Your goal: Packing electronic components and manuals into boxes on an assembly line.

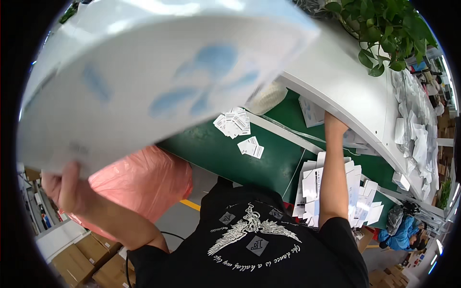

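Observation:
My left hand (67,192) is raised at the far left, its fingers closed on the lower edge of a large white package (129,115) with a blurred blue petal-like print. The package fills the upper left of the view, and I cannot tell whether it is a box or a bag. My right arm stretches forward, and my right hand (335,126) goes in under the edge of a white shelf (355,91), so its fingers are hidden. Beside that hand, a white printed packet (311,111) lies on the green table (254,168).
Small white printed cards (234,123) lie on the table, and folded white cartons (309,187) are stacked near my right forearm. A pink plastic bag (144,177) bulges at left above cardboard boxes (79,259). A leafy plant (379,29) hangs over the shelf.

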Tool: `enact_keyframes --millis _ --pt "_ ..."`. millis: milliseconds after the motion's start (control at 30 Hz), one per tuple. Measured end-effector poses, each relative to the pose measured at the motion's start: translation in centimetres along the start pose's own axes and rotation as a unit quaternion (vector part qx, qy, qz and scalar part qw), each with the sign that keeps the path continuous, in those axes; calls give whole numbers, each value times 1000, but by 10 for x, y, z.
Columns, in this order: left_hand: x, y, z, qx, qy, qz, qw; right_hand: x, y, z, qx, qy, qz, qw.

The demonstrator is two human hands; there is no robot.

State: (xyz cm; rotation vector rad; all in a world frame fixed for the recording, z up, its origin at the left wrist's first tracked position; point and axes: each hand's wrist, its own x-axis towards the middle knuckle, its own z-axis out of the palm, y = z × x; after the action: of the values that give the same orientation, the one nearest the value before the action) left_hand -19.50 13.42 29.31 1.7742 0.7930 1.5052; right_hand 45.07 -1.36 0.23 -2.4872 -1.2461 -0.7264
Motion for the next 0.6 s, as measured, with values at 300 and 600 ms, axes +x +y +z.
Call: enact_keyframes --millis 300,600 --pt "-43 -17 180 152 -535 -16 831 12 -175 76 297 -247 225 895" --pt "-233 -83 304 108 -643 118 749 54 -192 37 270 -451 482 701"
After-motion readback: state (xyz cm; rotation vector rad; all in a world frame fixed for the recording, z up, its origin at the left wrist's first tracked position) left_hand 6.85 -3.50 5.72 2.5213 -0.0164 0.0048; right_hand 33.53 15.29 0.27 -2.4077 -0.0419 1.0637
